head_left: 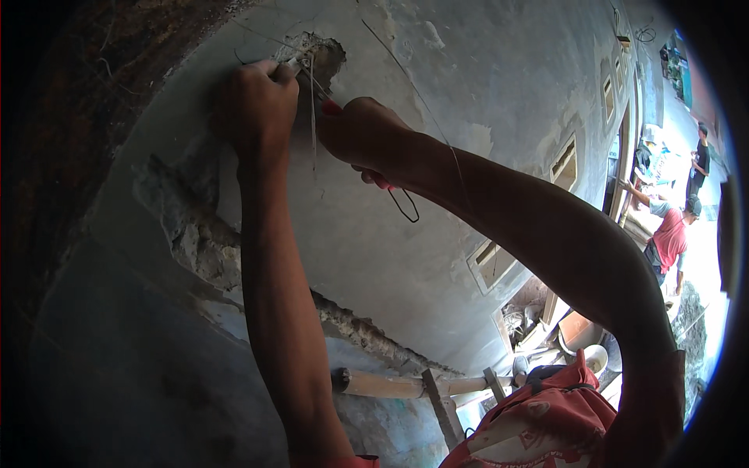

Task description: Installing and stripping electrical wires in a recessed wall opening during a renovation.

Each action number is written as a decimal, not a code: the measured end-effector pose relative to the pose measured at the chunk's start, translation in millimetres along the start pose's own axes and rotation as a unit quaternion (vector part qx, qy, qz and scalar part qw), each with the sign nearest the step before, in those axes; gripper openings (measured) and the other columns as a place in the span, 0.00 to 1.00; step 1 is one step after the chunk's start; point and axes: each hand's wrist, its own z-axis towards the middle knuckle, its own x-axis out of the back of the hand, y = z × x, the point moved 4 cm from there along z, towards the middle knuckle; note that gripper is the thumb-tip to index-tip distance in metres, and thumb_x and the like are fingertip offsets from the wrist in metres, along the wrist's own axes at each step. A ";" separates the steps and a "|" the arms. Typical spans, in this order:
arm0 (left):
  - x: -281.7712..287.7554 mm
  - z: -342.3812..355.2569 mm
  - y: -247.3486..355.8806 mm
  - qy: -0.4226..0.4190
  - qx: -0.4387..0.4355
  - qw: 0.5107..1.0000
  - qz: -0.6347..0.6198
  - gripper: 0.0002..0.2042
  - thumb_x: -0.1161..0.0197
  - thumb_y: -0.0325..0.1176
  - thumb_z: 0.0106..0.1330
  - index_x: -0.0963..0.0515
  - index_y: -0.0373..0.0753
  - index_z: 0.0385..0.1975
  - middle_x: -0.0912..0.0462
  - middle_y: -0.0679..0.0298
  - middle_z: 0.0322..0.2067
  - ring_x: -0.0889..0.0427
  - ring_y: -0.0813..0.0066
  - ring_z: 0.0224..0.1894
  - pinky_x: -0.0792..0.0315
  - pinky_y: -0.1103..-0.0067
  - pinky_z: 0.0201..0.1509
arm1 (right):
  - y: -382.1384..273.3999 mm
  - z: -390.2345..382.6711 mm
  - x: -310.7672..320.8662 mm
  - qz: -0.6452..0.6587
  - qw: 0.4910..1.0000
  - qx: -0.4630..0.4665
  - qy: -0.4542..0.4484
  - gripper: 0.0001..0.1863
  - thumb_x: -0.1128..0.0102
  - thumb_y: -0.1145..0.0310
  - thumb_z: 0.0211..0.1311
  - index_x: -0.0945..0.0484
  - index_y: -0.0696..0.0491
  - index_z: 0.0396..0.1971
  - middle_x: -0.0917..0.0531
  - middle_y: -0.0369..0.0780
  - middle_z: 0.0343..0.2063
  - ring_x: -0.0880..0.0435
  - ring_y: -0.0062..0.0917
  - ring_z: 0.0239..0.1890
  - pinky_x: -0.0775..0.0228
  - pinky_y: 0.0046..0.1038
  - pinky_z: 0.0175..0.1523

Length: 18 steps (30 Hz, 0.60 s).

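At the top of the grey plastered wall (406, 257), a rough hole (329, 58) is broken through the plaster. My left hand (261, 105) is closed at its left edge, thumb and fingers pinching something thin and pale, probably wire. Just below and to the right, my right hand (363, 136) grips a red-handled tool (331, 108). Its narrow front end points up toward my left fingertips, but its exact kind is hidden by the fist. A thin pale strand (314, 125) hangs between the hands. Below my right fist sticks out a bent dark wire loop (409, 209).
A long wire (406, 74) crosses the wall and passes by my right forearm. A broken groove (359, 331) runs down the wall. Bamboo poles (390, 384) form scaffolding below. Vent openings (563, 164) line the wall. Other people (669, 238) stand on the ground at right.
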 end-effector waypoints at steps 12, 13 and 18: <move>-0.5 3.7 -1.7 -0.022 -0.005 1.000 -0.003 0.10 0.42 0.39 0.54 0.16 0.43 0.27 0.18 0.53 0.24 0.18 0.51 0.29 0.25 0.63 0.33 | 1.6 4.3 1.1 0.021 0.998 -0.019 -0.060 0.25 0.62 0.48 0.65 0.31 0.58 0.31 0.33 0.37 0.13 0.32 0.24 0.15 0.36 0.31 0.23; 2.2 1.7 -2.8 -0.019 0.003 1.000 0.004 0.10 0.41 0.40 0.54 0.16 0.44 0.28 0.18 0.53 0.25 0.18 0.51 0.29 0.25 0.63 0.33 | 3.1 2.2 -1.3 0.053 0.995 -0.039 -0.073 0.18 0.52 0.52 0.62 0.33 0.54 0.28 0.38 0.31 0.15 0.40 0.17 0.15 0.43 0.24 0.18; 6.7 -4.1 2.8 -0.011 0.001 1.000 0.000 0.10 0.40 0.41 0.53 0.16 0.46 0.29 0.17 0.53 0.26 0.18 0.50 0.30 0.25 0.63 0.35 | 4.4 -0.6 -7.0 0.068 0.996 -0.026 -0.052 0.19 0.53 0.51 0.63 0.32 0.55 0.29 0.37 0.32 0.14 0.39 0.17 0.14 0.43 0.25 0.17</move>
